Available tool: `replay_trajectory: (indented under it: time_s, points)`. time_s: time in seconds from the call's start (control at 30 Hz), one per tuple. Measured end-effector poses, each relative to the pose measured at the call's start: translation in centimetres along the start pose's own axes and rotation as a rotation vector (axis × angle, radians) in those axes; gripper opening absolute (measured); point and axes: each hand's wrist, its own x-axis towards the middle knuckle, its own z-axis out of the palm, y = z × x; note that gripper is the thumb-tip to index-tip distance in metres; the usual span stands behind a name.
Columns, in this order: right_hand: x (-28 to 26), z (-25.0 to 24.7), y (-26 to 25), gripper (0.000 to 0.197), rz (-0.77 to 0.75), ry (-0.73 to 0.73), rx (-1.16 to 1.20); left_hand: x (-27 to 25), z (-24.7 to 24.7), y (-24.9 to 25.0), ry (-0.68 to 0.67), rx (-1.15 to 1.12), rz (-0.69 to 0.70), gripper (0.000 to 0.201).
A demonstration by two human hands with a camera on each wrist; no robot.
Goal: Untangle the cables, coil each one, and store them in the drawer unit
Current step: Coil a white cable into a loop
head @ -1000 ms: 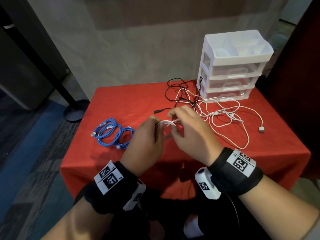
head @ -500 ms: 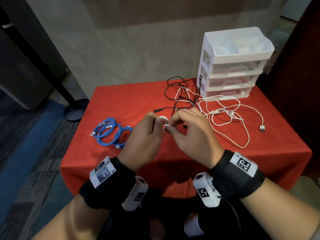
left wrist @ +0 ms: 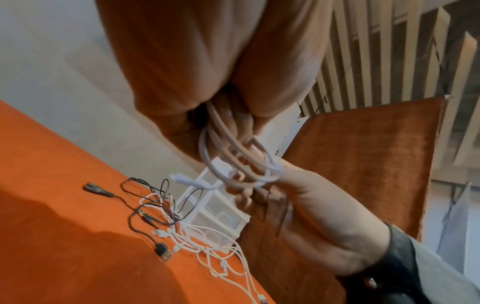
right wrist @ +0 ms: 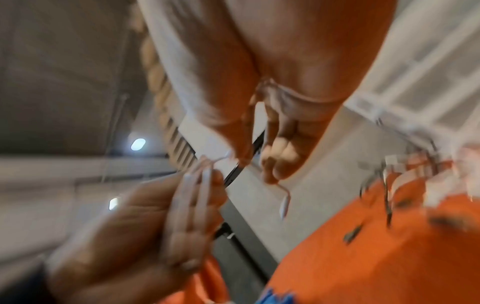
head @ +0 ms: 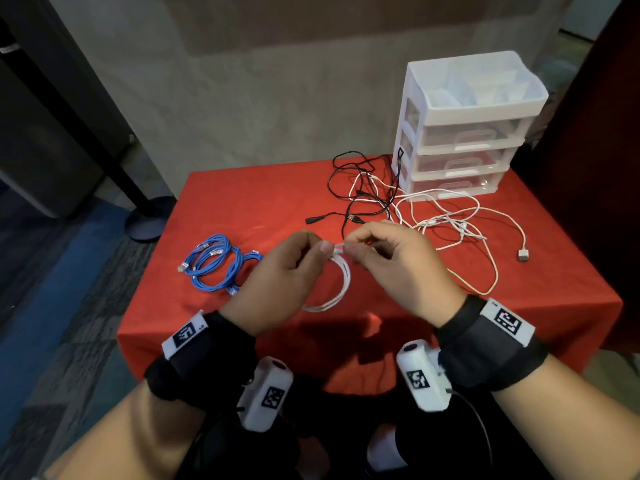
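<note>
**White coil pinched between both hands**

Blue cables [head: 216,263] lie coiled at the table's [head: 263,199] left. Left hand [head: 284,282] grips the white coil [head: 341,280] above the table; right hand [head: 398,268] pinches its end. Left wrist view alone reveals several loops [left wrist: 244,162]. Tangled cables [head: 408,209] lie before the drawer unit [head: 464,133].

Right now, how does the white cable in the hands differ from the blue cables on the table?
The white cable is held up by both hands, left hand and right hand; the blue cables lie untouched on the red table. The white cable is one coil with an end being pinched; the blue cables form a few overlapping coils with their plugs lying loose. Both are wound into loops and not yet in the drawer unit.
</note>
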Motion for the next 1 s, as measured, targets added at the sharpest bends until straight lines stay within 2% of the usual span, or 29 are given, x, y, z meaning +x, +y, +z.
replay_trajectory:
  time_s: [0.1, 0.2, 0.27, 0.4, 0.53, 0.6, 0.67, 0.77, 0.87, 0.93, 1.0]
  points:
    - [-1.3, 1.7, -1.2, 0.013, 0.095, 0.021, 0.334, 0.1, 0.9, 0.0, 0.131, -0.072, 0.015, 0.025]
    - [-2.3, 3.1, -1.5, 0.022, 0.127, -0.009, 0.439, 0.2, 1.6, 0.4, 0.228, -0.035, 0.038, 0.022]
    - [-2.2, 2.9, -1.6, 0.022, 0.215, 0.015, 0.533, 0.4, 1.7, 0.5, 0.27, -0.058, 0.017, 0.022]
    - [-1.9, 1.8, -2.7, 0.019, 0.415, -0.082, 0.871, 0.7, 1.4, 0.1, 0.267, -0.018, 0.046, 0.024]
    - [-2.0, 1.7, -3.0, 0.03, 0.466, -0.186, 0.984, 0.8, 1.8, 0.5, 0.266, 0.06, 0.073, 0.023]
    - [-2.2, 1.8, -2.7, 0.038, 0.445, -0.207, 0.971, 0.8, 1.9, 0.8, 0.272, 0.084, 0.087, 0.024]
    - [-2.3, 1.9, -2.5, 0.037, 0.368, -0.157, 0.872, 0.7, 1.8, 1.0, 0.296, 0.108, 0.105, 0.024]
    - [-2.3, 2.0, -2.0, 0.022, 0.161, 0.03, 0.517, 0.8, 1.5, 1.4, 0.341, 0.137, 0.11, 0.027]
    - [-2.3, 1.8, -1.6, 0.008, 0.062, 0.093, 0.247, 0.8, 1.4, 1.8, 0.376, 0.112, 0.099, 0.029]
    - [-2.2, 1.4, -0.8, 0.014, 0.041, 0.125, 0.07, 0.9, 1.2, 1.8, 0.385, -0.023, 0.026, 0.031]
    - [-1.9, 1.1, 0.0, 0.017, 0.037, 0.18, 0.001, 0.9, 1.4, 1.9, 0.343, -0.326, -0.11, 0.033]
